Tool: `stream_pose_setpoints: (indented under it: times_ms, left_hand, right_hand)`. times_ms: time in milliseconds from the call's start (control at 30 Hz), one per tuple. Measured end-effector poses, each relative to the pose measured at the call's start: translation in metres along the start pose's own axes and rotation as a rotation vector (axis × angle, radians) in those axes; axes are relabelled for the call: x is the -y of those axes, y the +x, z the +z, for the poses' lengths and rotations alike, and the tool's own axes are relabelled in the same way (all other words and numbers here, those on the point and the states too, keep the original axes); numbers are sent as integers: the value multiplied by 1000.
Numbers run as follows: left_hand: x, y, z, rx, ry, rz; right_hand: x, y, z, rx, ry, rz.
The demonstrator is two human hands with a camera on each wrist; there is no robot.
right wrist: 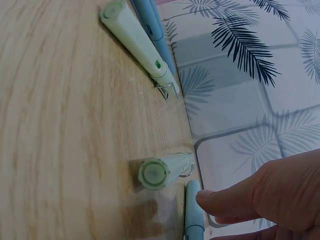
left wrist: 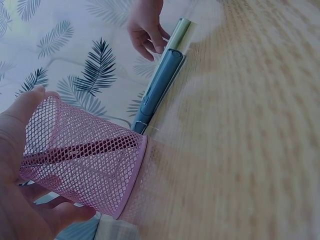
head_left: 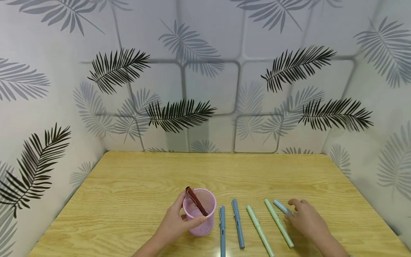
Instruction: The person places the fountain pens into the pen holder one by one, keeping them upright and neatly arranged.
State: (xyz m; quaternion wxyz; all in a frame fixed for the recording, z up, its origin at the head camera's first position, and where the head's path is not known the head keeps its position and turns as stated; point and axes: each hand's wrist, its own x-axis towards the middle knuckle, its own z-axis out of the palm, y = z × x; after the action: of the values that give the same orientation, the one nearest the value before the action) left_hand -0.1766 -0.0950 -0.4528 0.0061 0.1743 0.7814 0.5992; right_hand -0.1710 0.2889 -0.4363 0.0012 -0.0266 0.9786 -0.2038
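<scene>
My left hand grips a pink mesh pen cup from its left side, thumb near the rim. Inside the cup leans a dark red pen, its capped end above the rim; it also shows through the mesh in the left wrist view. My right hand is over the lower end of a light blue pen lying on the table. The thumb comes right to that pen's side in the right wrist view, with the index finger spread apart from it.
Between the cup and my right hand lie two blue pens and two light green pens, roughly side by side on the wooden table. Leaf-patterned walls stand behind and beside the table.
</scene>
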Motion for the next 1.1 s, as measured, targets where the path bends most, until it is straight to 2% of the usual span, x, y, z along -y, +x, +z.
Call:
stream_pose_setpoints:
  times_ms: [133, 367, 433, 533, 767, 833, 967, 1100]
  left_hand:
    - [-3, 0, 0, -3, -4, 1]
    - [-33, -7, -2, 3, -9, 0]
    - [-36, -7, -2, 5, -6, -6]
    - [-33, -7, -2, 4, -19, -5]
    - [-2, -2, 0, -13, -13, 1]
    - [2, -1, 0, -9, -20, 4]
    - [1, 0, 0, -16, -12, -1]
    - [-9, -1, 0, -19, 3, -9]
  right_hand:
    - [-2, 0, 2, 4, 0, 1]
    - [-6, -1, 5, 26, 61, 11]
    - [-6, 0, 6, 25, 61, 9]
    - [-7, 1, 6, 25, 55, 4]
    - [-10, 2, 9, 26, 29, 13]
    - [-11, 3, 9, 19, 16, 15]
    - [-10, 4, 10, 17, 0, 19]
    - [-9, 6, 10, 26, -8, 23]
